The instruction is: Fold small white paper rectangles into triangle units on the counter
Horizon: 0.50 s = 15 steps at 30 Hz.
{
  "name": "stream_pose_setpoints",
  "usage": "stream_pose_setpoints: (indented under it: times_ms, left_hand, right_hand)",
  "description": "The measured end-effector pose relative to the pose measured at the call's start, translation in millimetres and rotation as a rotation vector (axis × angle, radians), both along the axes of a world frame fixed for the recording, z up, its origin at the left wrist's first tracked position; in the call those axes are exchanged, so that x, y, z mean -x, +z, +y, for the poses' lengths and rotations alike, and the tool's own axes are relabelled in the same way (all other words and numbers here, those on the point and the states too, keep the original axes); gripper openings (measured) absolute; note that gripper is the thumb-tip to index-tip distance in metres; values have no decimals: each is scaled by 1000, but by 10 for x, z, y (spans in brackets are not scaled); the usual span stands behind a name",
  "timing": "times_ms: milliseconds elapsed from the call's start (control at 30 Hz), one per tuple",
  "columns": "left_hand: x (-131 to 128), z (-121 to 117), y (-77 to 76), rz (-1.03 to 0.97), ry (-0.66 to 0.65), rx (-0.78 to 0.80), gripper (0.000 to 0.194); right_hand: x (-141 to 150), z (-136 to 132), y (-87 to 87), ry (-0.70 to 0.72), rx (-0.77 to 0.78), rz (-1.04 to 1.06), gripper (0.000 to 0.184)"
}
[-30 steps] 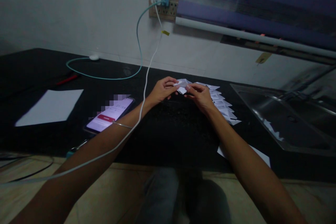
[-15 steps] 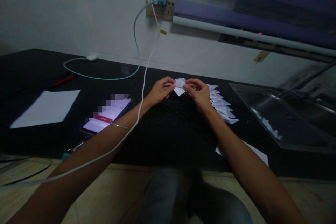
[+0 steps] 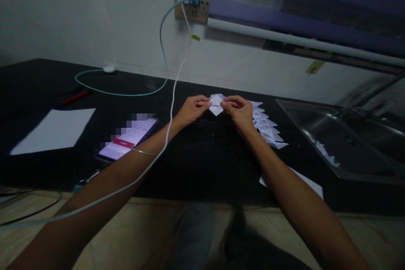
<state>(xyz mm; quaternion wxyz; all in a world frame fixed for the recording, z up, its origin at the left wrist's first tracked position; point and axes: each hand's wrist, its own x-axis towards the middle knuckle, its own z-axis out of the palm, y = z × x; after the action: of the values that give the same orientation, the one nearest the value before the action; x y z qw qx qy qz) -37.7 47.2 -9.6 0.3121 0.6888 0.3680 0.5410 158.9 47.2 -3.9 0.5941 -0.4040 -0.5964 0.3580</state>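
Note:
Between my two hands is a small folded piece of white paper (image 3: pixel 216 104), with a point facing down toward me and crease lines across it. My left hand (image 3: pixel 193 109) pinches its left side between thumb and fingers. On the opposite side, my right hand (image 3: pixel 238 109) pinches the right edge. Just beyond my right wrist lies an overlapping row of folded white paper pieces (image 3: pixel 267 125), partly covered by that hand. A white sheet (image 3: pixel 306 182) lies under my right forearm, which hides part of it.
A lit phone (image 3: pixel 126 141) lies by my left forearm, with a white paper sheet (image 3: pixel 57 130) farther left. A white cable (image 3: pixel 172 109) hangs across my left arm. A teal cable (image 3: pixel 126 94) loops behind. At right is a metal sink (image 3: pixel 341 143); a socket strip (image 3: pixel 193 8) is on the wall.
The folded paper between my fingers has shifted slightly and shows its folds differently. Both hands keep their pinch in nearly the same place. My leg below the counter has moved.

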Motion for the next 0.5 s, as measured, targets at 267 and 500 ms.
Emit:
stream_pose_setpoints:
  times_ms: [267, 500]
  left_hand:
    - [-29, -7, -40, 11, -159, 48, 29]
    - [22, 23, -67, 51, -157, 34, 39]
  right_hand:
    - [38, -67, 70, -20, -28, -75, 17]
    - [34, -65, 43, 41, 1, -64, 20]
